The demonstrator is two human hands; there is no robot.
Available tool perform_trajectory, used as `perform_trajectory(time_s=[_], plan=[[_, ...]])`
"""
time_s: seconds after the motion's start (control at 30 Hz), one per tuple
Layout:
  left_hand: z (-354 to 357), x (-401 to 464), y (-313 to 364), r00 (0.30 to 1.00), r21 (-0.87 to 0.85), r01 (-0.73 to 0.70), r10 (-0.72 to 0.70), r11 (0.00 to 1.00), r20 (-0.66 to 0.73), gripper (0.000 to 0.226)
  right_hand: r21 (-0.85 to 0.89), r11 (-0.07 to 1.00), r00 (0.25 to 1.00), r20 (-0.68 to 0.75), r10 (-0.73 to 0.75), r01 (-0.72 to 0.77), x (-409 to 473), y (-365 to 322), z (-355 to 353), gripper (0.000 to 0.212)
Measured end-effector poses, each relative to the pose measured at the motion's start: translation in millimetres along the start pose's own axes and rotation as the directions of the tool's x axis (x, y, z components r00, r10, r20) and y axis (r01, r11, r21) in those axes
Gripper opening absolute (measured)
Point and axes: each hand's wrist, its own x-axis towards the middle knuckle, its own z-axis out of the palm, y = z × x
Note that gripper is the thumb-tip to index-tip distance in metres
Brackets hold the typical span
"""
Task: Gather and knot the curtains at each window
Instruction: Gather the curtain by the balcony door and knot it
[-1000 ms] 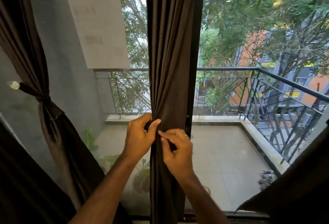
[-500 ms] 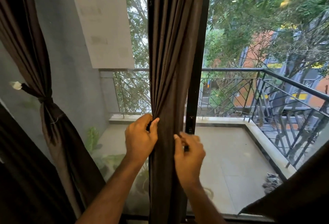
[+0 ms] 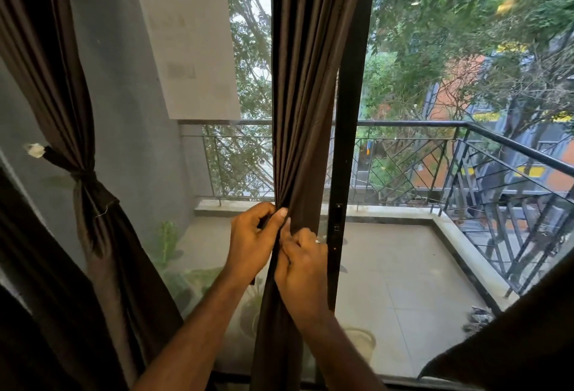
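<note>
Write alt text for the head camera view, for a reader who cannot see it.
Two bare hands, left hand and right hand, pinch a gathered dark brown fabric curtain in front of the black window frame. At left, another brown curtain is already tied; a railed balcony lies outside.

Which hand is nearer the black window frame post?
Right. The right hand grips the middle curtain just beside the black window frame post; the left hand holds the curtain's far edge.

The middle curtain (image 3: 306, 111) hangs before the window frame (image 3: 351, 142), right of the tied curtain (image 3: 84, 179).
</note>
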Motion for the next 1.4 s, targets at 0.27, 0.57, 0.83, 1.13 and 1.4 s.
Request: perform_trajectory(time_s=[0.27, 0.57, 0.83, 1.13, 1.4], plan=[[-8.8, 2.8, 0.6, 1.000, 0.069, 0.003, -0.003, 0.998, 0.005, 0.037, 0.417, 0.904, 0.982, 0.187, 0.015, -0.093, 4.2, 6.6, -8.8, 0.026], [-20.7, -9.4, 3.6, 0.991, -0.050, 0.046, -0.039, 0.998, 0.126, 0.037, 0.671, 0.445, 0.772, 0.316, 0.552, -0.593, 26.8, 44.0, -39.9, 0.045], [-17.4, -4.4, -7.6, 0.998, 0.090, 0.030, -0.025, 0.996, -0.052, 0.037, 0.542, 0.581, 0.735, 0.107, 0.670, -0.608, 26.2, 47.6, -42.2, 0.023], [14.4, -13.8, 0.9, 0.992, 0.265, -0.032, 0.064, 0.964, -0.112, 0.034, 0.273, 0.952, 0.986, -0.048, 0.158, -0.139, -5.5, -1.5, -16.7, 0.023], [3.1, -15.6, -2.8, 1.000, 0.034, 0.009, -0.008, 0.999, -0.017, 0.032, 0.203, 0.976, 0.997, 0.005, 0.078, -0.078, -7.5, 4.2, 0.1, 0.031]])
